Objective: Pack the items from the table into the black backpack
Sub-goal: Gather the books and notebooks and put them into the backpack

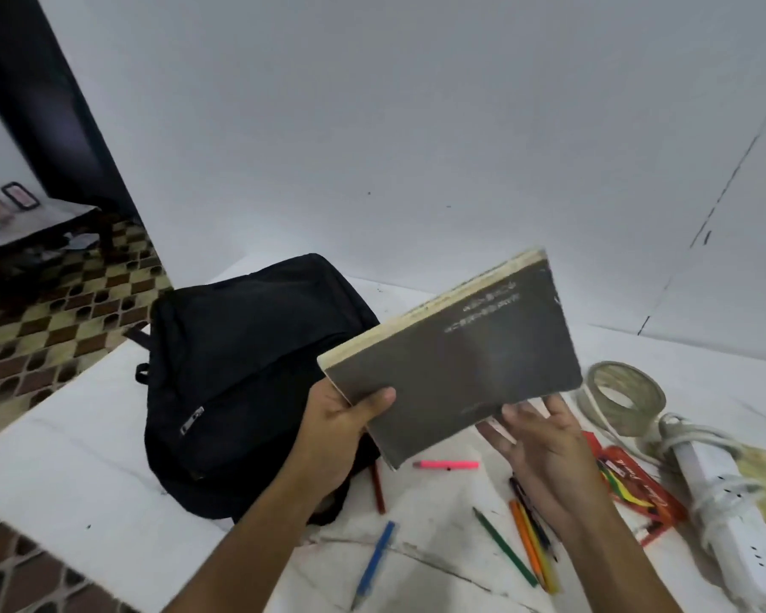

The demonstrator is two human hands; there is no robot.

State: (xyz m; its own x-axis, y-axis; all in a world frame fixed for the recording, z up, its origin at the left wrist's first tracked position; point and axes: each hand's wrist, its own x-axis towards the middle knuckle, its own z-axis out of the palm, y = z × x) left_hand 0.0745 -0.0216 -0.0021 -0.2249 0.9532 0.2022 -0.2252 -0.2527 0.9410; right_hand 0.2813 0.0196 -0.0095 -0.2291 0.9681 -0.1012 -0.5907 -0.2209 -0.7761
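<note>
A soft black fabric backpack (239, 369) lies at nine o'clock from the thick grey-covered book (456, 360), whose page edges are cream. At six o'clock lie a pink highlighter (446, 465), a blue pen (376, 561), and green (505, 546) and orange (527, 544) pencils. The red flat packet (637, 488) seems printed white. The floor (41, 325) is brown-and-cream checkered.

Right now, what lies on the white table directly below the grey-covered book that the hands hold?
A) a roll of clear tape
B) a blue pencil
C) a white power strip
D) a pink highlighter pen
D: the pink highlighter pen lies on the white table just under the lower edge of the grey-covered book.
</note>
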